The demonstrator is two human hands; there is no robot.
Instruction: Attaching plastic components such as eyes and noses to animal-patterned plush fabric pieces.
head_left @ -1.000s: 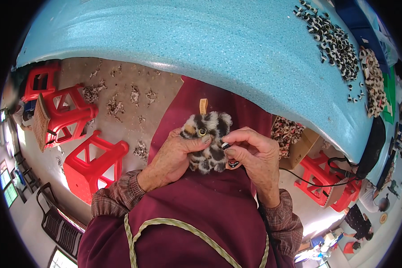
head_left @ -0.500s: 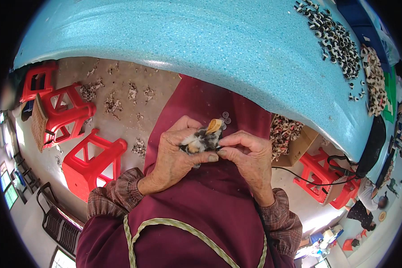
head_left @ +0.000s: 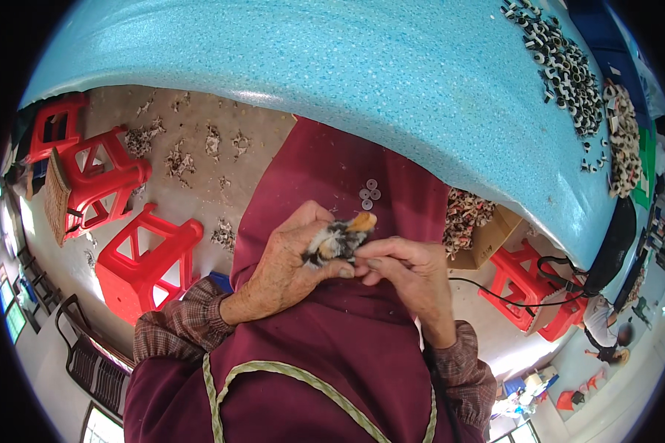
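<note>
Over my lap, my left hand (head_left: 292, 251) is closed round a small furry plush piece (head_left: 334, 244), black, white and grey with an orange-yellow tab at its upper end. My right hand (head_left: 410, 269) pinches at the right side of this piece, thumb and forefinger pressed together; anything small between those fingertips is hidden. Several clear round discs (head_left: 370, 193) lie on the maroon apron (head_left: 332, 159) just beyond the plush piece.
A blue speckled table (head_left: 288, 59) spans the far side, bearing a heap of small black-and-white parts (head_left: 565, 77). Below its edge at right stands a cardboard box (head_left: 495, 232) of fabric pieces. Red stools (head_left: 144, 258) are on both sides; scraps (head_left: 179, 162) litter the floor.
The plush piece has turned in my left hand, its yellow tab now tilting to the right. My right fingers have shifted slightly lower along its side. The view has moved a little.
</note>
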